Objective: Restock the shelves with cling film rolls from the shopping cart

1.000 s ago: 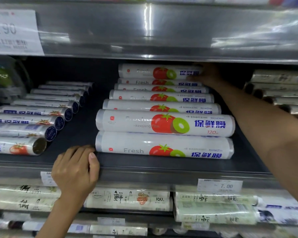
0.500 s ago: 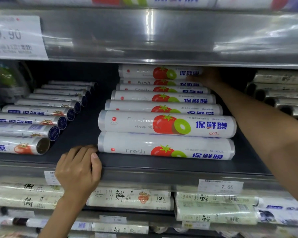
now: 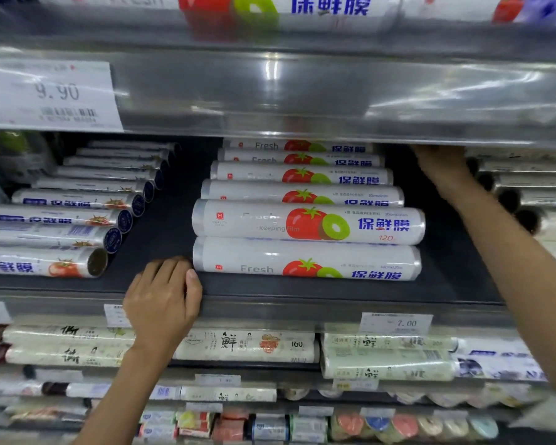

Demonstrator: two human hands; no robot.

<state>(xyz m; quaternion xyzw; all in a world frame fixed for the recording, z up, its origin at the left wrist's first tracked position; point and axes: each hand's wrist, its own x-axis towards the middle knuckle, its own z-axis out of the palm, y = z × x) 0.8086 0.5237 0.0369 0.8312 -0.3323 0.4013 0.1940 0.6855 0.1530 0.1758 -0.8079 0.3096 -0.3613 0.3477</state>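
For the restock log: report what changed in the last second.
The right hand has slid rightward, off the ends of the back cling film rolls. The left hand stays on the shelf edge; the rolls lie as before.

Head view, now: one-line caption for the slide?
Left hand rests on the grey metal shelf edge beside white tomato-print cling film rolls; right hand reaches to the row's back.
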